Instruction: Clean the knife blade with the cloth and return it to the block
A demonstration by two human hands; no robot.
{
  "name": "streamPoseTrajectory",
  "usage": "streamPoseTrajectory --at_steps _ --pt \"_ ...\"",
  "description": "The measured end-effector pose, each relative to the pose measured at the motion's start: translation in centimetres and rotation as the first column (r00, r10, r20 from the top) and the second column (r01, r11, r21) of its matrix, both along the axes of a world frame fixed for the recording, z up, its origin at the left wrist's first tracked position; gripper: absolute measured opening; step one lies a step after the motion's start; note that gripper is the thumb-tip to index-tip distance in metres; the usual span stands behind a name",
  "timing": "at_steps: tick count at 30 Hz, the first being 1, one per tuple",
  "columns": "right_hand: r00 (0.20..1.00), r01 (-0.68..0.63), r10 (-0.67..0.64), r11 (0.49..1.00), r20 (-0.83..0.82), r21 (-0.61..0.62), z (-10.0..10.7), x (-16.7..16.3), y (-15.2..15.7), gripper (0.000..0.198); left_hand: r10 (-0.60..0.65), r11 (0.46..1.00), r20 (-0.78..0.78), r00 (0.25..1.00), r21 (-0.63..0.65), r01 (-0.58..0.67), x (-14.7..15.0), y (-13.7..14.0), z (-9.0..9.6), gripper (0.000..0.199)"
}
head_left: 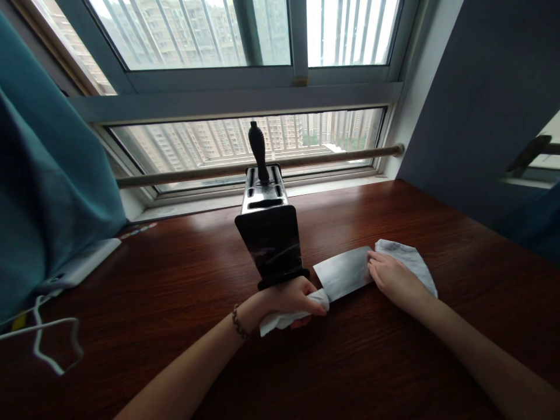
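Observation:
A cleaver with a broad, shiny blade (345,273) is held low above the table, its blade pointing right. My left hand (291,296) is closed around its handle end, with a crumpled white cloth (280,321) wrapped there; the handle itself is hidden. My right hand (391,277) is closed at the blade's far end, fingertips against the metal. A second white cloth (406,259) bunches behind and under that hand. Just beyond my left wrist stands a knife block (269,233), black in front with a slotted metal top. One black-handled tool (258,149) stands upright in it.
The reddish-brown wooden table (175,280) reaches the window sill. A white device (85,265) with a white cable (39,335) lies at the left by a blue curtain (56,157). A rail (324,158) crosses the window behind the block. A dark wall stands at right.

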State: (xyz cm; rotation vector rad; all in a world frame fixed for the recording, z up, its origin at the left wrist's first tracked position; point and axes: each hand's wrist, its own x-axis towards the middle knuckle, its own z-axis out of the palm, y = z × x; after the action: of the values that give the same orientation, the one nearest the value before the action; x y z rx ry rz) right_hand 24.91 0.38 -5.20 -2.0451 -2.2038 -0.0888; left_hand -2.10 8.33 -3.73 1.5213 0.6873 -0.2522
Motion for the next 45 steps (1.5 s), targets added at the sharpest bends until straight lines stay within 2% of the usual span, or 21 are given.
streamPoseTrajectory --at_steps 2,4,7,9,11,14,16,18,19,20,21,22,23,24,27,30,31,34,39,42,45 --pt "0.993 0.104 -0.107 0.993 0.053 0.048 0.1 0.1 -0.1 0.036 0.006 1.0 0.001 1.0 -0.003 -0.006 0.0 0.0 0.0 0.023" --pt "0.968 0.223 -0.225 0.974 0.11 0.031 0.8 0.2 -0.3 0.029 0.015 1.0 0.002 1.0 -0.004 -0.015 0.0 -0.1 0.0 0.022" --pt "0.944 0.324 -0.304 0.929 0.128 -0.181 2.0 0.8 -1.0 0.018 0.012 1.0 -0.004 1.0 -0.012 -0.013 -0.1 -0.1 0.1 0.024" --pt "0.95 0.31 -0.288 0.899 0.117 -0.308 2.6 1.2 -1.3 0.014 0.005 1.0 -0.007 1.0 -0.014 -0.005 -0.2 -0.1 0.1 0.025" --pt "0.954 0.299 -0.281 0.882 0.104 -0.363 3.0 1.6 -1.3 0.006 0.004 1.0 -0.008 1.0 -0.007 -0.004 -0.2 0.0 0.0 0.025" --pt "0.935 0.35 -0.345 0.865 0.081 -0.361 3.3 2.1 -1.0 0.008 0.006 1.0 -0.008 1.0 0.001 -0.006 -0.2 0.0 -0.1 0.026" --pt "0.91 0.41 -0.412 0.867 0.057 -0.285 3.5 2.3 -0.7 0.012 0.008 1.0 -0.006 1.0 -0.002 -0.008 -0.2 0.1 -0.1 0.026" --pt "0.923 0.332 -0.356 0.928 -0.146 -0.168 3.7 2.2 -0.5 0.014 0.007 1.0 -0.005 1.0 -0.014 -0.007 -0.2 0.0 -0.1 0.026" --pt "0.912 0.224 -0.254 0.966 -0.323 -0.127 3.8 1.9 -0.5 0.013 0.005 1.0 -0.004 1.0 -0.022 -0.005 -0.1 0.0 -0.1 0.026" --pt "0.849 0.076 -0.111 0.993 -0.517 -0.089 3.9 1.5 -0.6 0.014 0.004 1.0 -0.002 1.0 -0.03 -0.005 -0.1 0.0 -0.1 0.026" --pt "0.727 -0.094 0.043 0.995 -0.686 -0.037 3.9 1.0 -0.7 0.019 0.007 0.999 0.004 1.0 -0.036 -0.007 -0.1 0.0 -0.1 0.026" --pt "0.594 -0.246 0.149 0.969 -0.79 -0.003 3.8 0.3 -0.9 0.027 0.013 0.999 0.013 1.0 -0.037 -0.013 -0.1 0.0 -0.1 0.026" --pt "0.516 -0.353 0.212 0.935 -0.83 0.02 3.6 -0.4 -1.2 0.035 0.02 0.999 0.024 1.0 -0.034 -0.019 -0.1 -0.1 -0.1 0.025" --pt "0.519 -0.423 0.261 0.906 -0.814 0.021 3.3 -1.2 -1.4 0.042 0.026 0.999 0.036 0.999 -0.027 -0.025 -0.1 -0.1 -0.1 0.024" --pt "0.674 -0.529 0.402 0.848 -0.62 -0.024 1.9 -3.3 -1.6 0.051 0.033 0.999 0.056 0.998 -0.001 -0.033 -0.1 -0.1 -0.2 0.022" --pt "0.73 -0.611 0.535 0.789 -0.425 -0.057 0.5 -4.6 -1.3 0.056 0.039 0.999 0.059 0.998 0.019 -0.04 -0.1 -0.1 -0.3 0.021" --pt "0.755 -0.602 0.538 0.796 -0.376 -0.069 0.2 -4.8 -1.1 0.057 0.041 0.999 0.061 0.997 0.019 -0.042 -0.1 -0.1 -0.3 0.02" --pt "0.851 -0.49 0.451 0.866 -0.268 -0.101 -0.3 -4.3 -0.3 0.056 0.024 1.0 0.041 0.999 -0.004 -0.024 -0.1 -0.1 0.0 0.022" --pt "0.965 -0.209 0.184 0.97 -0.187 -0.124 -0.9 0.1 1.2 0.056 0.008 0.999 -0.006 1.0 -0.037 -0.008 -0.1 -0.1 0.5 0.024" --pt "0.994 -0.033 0.021 0.993 -0.111 -0.111 -1.8 2.9 1.9 0.06 0.021 0.999 -0.028 0.999 -0.033 -0.022 -0.1 -0.1 0.4 0.024" --pt "0.997 -0.031 0.025 0.997 -0.079 -0.075 -2.6 3.9 2.3 0.061 0.02 0.999 -0.028 0.999 -0.032 -0.021 -0.1 0.0 0.0 0.026"
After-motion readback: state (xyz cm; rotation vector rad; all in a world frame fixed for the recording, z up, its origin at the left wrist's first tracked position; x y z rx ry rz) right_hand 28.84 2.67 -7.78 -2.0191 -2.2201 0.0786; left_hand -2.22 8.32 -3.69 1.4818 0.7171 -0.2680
